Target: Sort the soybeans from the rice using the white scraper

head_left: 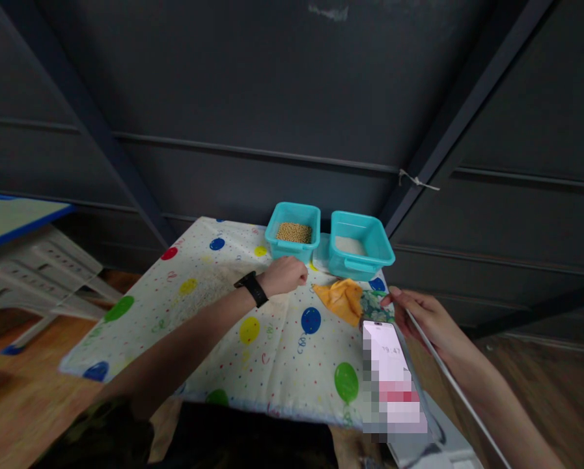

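Observation:
My left hand (286,276), with a black watch on its wrist, is over the table just in front of a turquoise tub (292,246) of yellowish beans (294,232). Its fingers are curled closed, and anything inside them is hidden. Pale grains (201,293) are spread on the tablecloth to its left. At the table's right edge, my right hand (423,316) has thumb and finger brought together beside a green patterned piece (374,306); whether they grip it is unclear. An orange cloth (343,299) lies crumpled between the hands.
A second turquoise tub (361,264) holds white grains (350,245). Near the right front edge is a lit phone (396,368). A white cable (448,374) runs past my right hand. The balloon-print tablecloth (282,345) meets a dark wall (252,85); another table (18,218) stands left.

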Tool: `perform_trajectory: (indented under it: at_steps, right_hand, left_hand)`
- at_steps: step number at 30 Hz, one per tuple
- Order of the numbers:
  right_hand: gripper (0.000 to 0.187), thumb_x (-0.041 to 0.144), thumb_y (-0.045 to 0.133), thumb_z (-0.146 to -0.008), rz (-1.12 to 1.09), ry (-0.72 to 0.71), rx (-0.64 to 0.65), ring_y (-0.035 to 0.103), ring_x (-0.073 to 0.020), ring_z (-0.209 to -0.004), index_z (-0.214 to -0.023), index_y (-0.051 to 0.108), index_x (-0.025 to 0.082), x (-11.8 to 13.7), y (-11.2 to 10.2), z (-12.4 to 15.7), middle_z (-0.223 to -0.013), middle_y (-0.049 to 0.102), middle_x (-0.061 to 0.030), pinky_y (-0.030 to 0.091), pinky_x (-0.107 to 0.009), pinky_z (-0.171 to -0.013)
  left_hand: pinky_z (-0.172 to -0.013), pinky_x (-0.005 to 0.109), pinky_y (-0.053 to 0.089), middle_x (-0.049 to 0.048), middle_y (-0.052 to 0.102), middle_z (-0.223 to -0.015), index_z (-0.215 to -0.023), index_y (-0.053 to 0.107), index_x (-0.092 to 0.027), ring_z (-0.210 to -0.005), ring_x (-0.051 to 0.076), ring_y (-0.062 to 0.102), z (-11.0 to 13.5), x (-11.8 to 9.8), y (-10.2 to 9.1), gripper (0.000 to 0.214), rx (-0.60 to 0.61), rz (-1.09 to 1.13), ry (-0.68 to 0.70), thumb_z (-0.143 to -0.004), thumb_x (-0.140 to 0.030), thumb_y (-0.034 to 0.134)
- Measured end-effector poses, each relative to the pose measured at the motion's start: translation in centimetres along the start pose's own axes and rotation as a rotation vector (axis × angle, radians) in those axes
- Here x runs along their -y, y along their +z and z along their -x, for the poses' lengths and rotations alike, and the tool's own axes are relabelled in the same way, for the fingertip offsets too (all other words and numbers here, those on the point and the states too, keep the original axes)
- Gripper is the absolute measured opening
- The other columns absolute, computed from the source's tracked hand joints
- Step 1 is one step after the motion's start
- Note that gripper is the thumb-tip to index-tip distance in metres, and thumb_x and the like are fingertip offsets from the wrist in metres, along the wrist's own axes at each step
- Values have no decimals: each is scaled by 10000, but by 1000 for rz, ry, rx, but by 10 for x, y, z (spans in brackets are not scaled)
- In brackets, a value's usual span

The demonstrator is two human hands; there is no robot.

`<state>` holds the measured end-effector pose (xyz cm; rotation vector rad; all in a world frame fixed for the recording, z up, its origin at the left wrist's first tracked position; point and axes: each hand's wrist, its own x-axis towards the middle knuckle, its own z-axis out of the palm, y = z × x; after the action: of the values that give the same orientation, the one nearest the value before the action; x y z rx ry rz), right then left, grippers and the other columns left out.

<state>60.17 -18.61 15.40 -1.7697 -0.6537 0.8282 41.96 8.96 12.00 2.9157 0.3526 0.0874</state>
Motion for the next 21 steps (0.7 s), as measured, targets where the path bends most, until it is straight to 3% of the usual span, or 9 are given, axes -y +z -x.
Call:
perform_trajectory:
  at_steps: [5,10,16,18,21]
  right_hand:
    - [732,920,846,-628,-26,3,-15,400,-135,-387,-767,770,205,-2,-2,3,-429,493,25,289,-277,-408]
    - [728,924,821,-664,6,-9,-14,422,-146,-410,-763,765,205,-6,-7,4,-437,514,8,264,-277,-411]
    - [751,934,824,-655,12,27,-21,419,-144,-414,-787,772,196,-10,-11,2,-442,526,4,242,-271,-400]
    - [761,936,841,-638,-3,29,-19,420,-133,-425,-774,772,190,-12,-12,0,-449,538,3,271,-261,-414]
    - [789,948,858,-602,-19,43,-19,401,-115,-428,-769,780,181,-12,-10,-3,-443,516,17,270,-247,-424]
  left_hand:
    - [-741,344,546,136,891,-998,-1031,913,-173,-933,272,814,-13,-12,1,267,19,-7,-11,-1010,-147,648]
    - [-716,352,522,129,881,-957,-963,916,-192,-923,278,816,-18,-21,3,223,60,-42,30,-984,-163,696]
    - [-695,395,528,197,858,-986,-950,877,-115,-926,326,813,-13,-29,7,263,36,-146,45,-1007,-108,620]
    - [-718,400,543,187,848,-1001,-980,848,-104,-938,313,806,-3,-35,1,296,1,-169,67,-1043,-96,559]
    - [-797,408,576,156,822,-1115,-1113,791,-115,-1017,291,787,9,-42,-23,334,-87,-176,92,-1119,-153,459]
